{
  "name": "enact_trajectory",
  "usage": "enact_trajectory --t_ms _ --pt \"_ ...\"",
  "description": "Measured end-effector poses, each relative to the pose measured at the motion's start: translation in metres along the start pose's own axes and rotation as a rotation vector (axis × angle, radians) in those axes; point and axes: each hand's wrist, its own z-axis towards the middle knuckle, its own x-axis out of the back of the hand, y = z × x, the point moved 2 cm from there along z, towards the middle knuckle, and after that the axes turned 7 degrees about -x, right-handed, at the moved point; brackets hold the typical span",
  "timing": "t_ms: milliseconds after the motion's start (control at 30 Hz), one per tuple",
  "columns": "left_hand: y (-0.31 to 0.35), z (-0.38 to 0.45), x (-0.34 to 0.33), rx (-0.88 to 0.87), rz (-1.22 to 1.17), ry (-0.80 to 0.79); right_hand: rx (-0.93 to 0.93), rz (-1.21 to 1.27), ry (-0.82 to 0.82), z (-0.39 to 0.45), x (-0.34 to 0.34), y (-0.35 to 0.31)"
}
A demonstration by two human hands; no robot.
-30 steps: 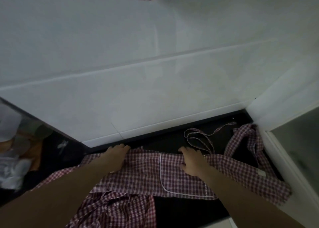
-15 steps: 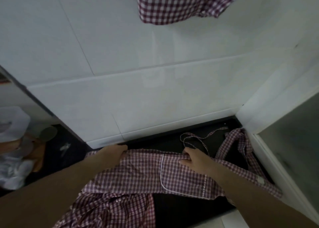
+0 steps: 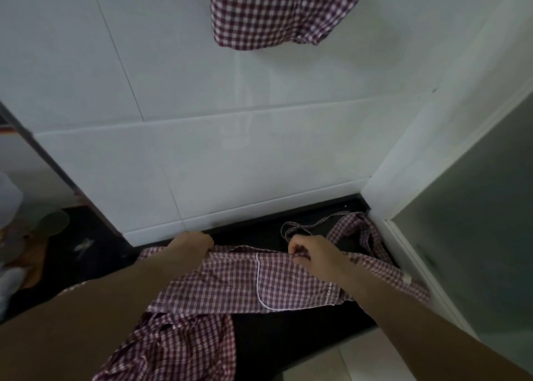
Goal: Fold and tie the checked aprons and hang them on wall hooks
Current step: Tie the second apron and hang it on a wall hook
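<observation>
Both hands gripped the far edge of a red-and-white checked apron (image 3: 230,282) that lay spread across a dark counter (image 3: 288,343). The left hand (image 3: 193,243) had its fingers curled over the fabric edge at the left, close to the foot of the white tiled wall (image 3: 230,155). The right hand (image 3: 310,250) pinched the same edge further right, its fingers bunched round a small fold of cloth. The two hands were apart, with a stretch of fabric between them. Both bare forearms reached in from the near side.

A pocket outlined in white piping (image 3: 257,282) showed on the apron between the hands and just nearer. A thin checked tie (image 3: 300,227) looped loosely on the counter just beyond the right hand, and a wider checked strap (image 3: 364,233) curved away to the far right, into the corner where the tiled wall met a side wall. More checked fabric (image 3: 173,349) lay crumpled at the near left edge of the counter, partly under the left forearm.

High on the tiled wall, above and to the right of centre, another checked apron (image 3: 277,11) hung down; what held it was out of view
</observation>
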Motion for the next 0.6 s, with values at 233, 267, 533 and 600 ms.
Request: enact_trajectory --t_ms 233,267,533,600 --pt "0.025 0.017 0.001 -0.105 -0.188 -0.209 0.074 -0.119 0.066 -0.018 0.042 0.006" --pt "0.03 0.018 0.002 -0.11 -0.2 -0.221 0.069 -0.135 0.068 -0.02 0.047 0.008" --pt "0.046 0.026 0.048 -0.127 -0.192 0.104 -0.041 -0.1 0.087 -0.037 0.081 0.04" --pt "0.039 0.025 0.069 -0.119 -0.16 0.16 -0.07 -0.103 0.08 -0.035 0.086 0.047"
